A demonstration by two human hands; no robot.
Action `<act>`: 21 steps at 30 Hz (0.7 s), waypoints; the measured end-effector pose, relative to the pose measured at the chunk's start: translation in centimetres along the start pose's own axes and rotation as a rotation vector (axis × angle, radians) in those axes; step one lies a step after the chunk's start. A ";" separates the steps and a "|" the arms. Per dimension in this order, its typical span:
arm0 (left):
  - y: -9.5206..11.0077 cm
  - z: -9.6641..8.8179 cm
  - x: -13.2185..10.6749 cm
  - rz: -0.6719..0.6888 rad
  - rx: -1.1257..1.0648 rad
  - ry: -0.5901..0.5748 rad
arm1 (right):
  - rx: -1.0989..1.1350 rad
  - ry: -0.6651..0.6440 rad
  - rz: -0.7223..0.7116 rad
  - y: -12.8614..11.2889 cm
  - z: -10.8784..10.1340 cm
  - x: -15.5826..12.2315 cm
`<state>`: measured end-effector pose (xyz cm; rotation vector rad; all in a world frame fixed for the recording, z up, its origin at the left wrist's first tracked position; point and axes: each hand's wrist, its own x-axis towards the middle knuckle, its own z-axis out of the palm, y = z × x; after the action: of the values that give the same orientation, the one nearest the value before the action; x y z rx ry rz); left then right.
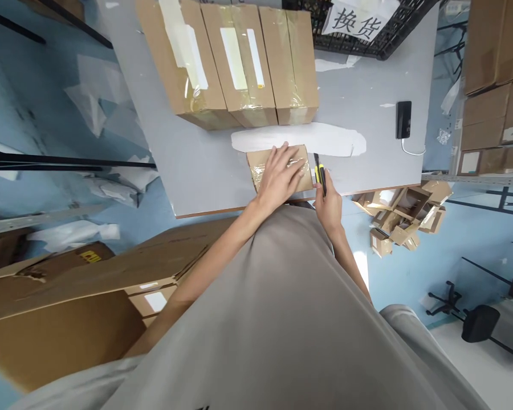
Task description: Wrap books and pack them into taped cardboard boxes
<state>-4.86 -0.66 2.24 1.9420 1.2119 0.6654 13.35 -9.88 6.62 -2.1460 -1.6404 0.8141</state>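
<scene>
A small cardboard box (299,156) with clear tape across its top lies at the table's front edge. My left hand (279,173) rests on it, fingers spread flat over the taped top. In my right hand (328,204) is a yellow and black utility knife (320,172), gripped just to the right of the box. Its front end points away from me, close to the box's right side; whether the blade touches the box I cannot tell. Just behind the box lies a flat white sheet (337,140), perhaps paper or foam.
Three taped cartons (248,68) stand side by side at the back of the grey table (205,176). Behind on the right sits a black crate (378,48) with a paper sign. A black phone-like device (404,119) has a white cable. Opened boxes (404,210) lie on the floor.
</scene>
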 end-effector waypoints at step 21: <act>-0.4 0.9 -0.4 0.005 -0.004 -0.019 | -0.329 -0.322 0.230 -5.4 -2.2 -0.6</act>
<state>-4.59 -1.25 1.41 1.9447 1.1931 0.6500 10.43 -8.74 11.55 -2.5786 -1.8082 1.0682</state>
